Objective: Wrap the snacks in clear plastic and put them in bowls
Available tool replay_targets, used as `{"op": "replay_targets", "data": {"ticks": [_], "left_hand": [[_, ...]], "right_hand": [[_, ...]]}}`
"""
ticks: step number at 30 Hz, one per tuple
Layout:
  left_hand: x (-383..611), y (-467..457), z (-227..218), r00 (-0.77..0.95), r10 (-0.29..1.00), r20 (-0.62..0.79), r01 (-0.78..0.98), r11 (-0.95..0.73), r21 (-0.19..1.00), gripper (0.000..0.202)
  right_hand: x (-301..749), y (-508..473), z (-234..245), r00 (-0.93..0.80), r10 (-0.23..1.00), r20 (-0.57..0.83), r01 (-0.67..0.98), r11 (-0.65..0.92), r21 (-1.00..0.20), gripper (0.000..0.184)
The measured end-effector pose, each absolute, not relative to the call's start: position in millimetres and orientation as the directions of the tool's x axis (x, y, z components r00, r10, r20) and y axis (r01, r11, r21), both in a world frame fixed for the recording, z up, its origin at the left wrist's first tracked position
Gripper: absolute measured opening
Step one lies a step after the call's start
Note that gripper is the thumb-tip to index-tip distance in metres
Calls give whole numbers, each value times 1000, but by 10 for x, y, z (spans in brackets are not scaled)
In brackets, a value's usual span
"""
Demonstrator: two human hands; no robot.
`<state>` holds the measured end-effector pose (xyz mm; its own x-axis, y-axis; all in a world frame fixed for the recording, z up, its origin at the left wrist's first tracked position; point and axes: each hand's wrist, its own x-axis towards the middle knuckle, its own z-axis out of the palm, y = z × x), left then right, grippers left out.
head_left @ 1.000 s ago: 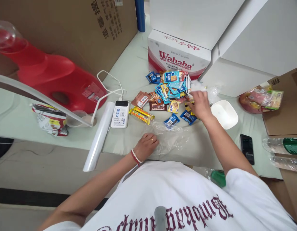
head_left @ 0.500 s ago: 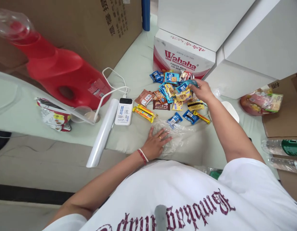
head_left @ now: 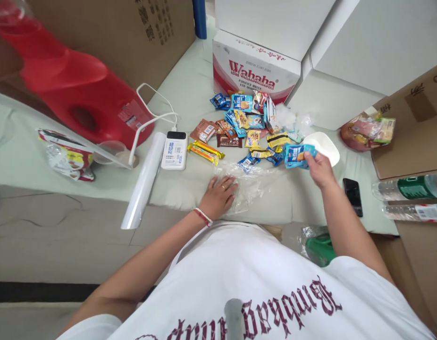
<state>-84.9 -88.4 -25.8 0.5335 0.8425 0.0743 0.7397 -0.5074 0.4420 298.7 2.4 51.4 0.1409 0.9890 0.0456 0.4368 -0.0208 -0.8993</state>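
My right hand (head_left: 319, 166) is closed on a blue snack packet (head_left: 295, 155), lifted just right of a pile of small wrapped snacks (head_left: 247, 125). My left hand (head_left: 218, 196) lies flat with fingers spread on a clear plastic bag (head_left: 252, 182) that is spread over the pale green surface near its front edge. A white bowl (head_left: 323, 144) sits right behind my right hand.
A Wahaha carton (head_left: 254, 75) and white boxes stand behind the pile. Left of it lie a white power bank (head_left: 175, 149) with cable, a white roll (head_left: 142, 182) and a red jug (head_left: 73, 89). A black phone (head_left: 353, 196), water bottles (head_left: 409, 189) and a bagged snack bundle (head_left: 367, 132) are at right.
My right hand has drawn back from the top of the pile toward me and to the right, carrying a blue packet. My left hand has stayed flat on the plastic bag.
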Motion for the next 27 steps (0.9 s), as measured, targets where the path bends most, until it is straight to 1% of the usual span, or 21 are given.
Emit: {"op": "replay_targets", "data": {"ticks": [3,6,8,11,13,14,15,16,17,18,19,20,22,24,25,26,27], "left_hand": [[-834,-909,-271,529,841,112,733,-519,439,44],[-819,-914,-255,516,847,125,738,-514,437,46],[-804,-896,-222,500,857,122,751,-500,431,47],[-763,-858,-176,501,856,129,760,-506,408,45],[-716,-861,-173,520,844,129,755,-525,393,45],[-684,-880,-181,522,844,123,756,-524,392,46],[-648,-911,-193,517,848,113,760,-516,395,48],[-606,-953,-207,506,857,99,768,-500,400,51],[-562,-1002,-217,492,867,83,778,-481,404,53],[-518,-1055,-224,479,875,67,787,-462,408,54],[-477,-1106,-225,470,881,51,795,-448,410,55],[-445,-1150,-221,464,885,36,800,-436,412,55],[-420,-1203,-207,455,891,9,807,-417,418,53],[-464,-1201,-196,449,893,-3,810,-406,424,52],[-510,-1180,-195,443,896,0,811,-401,425,51],[-568,-1151,-197,435,901,9,814,-397,425,52],[-632,-1117,-201,424,905,22,816,-393,425,54]], "right_hand": [[2988,-469,155,165,979,116,594,-5,-805,49],[2958,-755,-51,226,960,163,639,-20,-769,49],[2939,-840,-91,263,949,172,661,-48,-749,53],[2926,-886,-50,250,958,138,685,-74,-725,42],[2912,-902,31,294,944,151,667,-90,-739,36],[2888,-912,88,357,917,177,626,-95,-774,36],[2844,-926,156,432,881,193,549,-88,-831,37],[2771,-944,233,498,848,183,440,-65,-896,40],[2664,-966,314,538,831,145,307,-33,-951,43],[2521,-990,394,537,840,83,170,-11,-985,46],[2345,-1014,466,488,873,4,46,-21,-999,47],[2145,-1036,522,397,914,-82,-48,-68,-997,46],[1729,-1060,570,163,954,-250,-155,-226,-962,41],[1409,-1053,521,-37,928,-370,-213,-369,-905,42],[1324,-1042,468,-91,908,-410,-235,-419,-877,43],[1300,-1031,403,-107,891,-440,-253,-453,-855,45],[1336,-1024,335,-87,881,-465,-269,-471,-840,47]]}}
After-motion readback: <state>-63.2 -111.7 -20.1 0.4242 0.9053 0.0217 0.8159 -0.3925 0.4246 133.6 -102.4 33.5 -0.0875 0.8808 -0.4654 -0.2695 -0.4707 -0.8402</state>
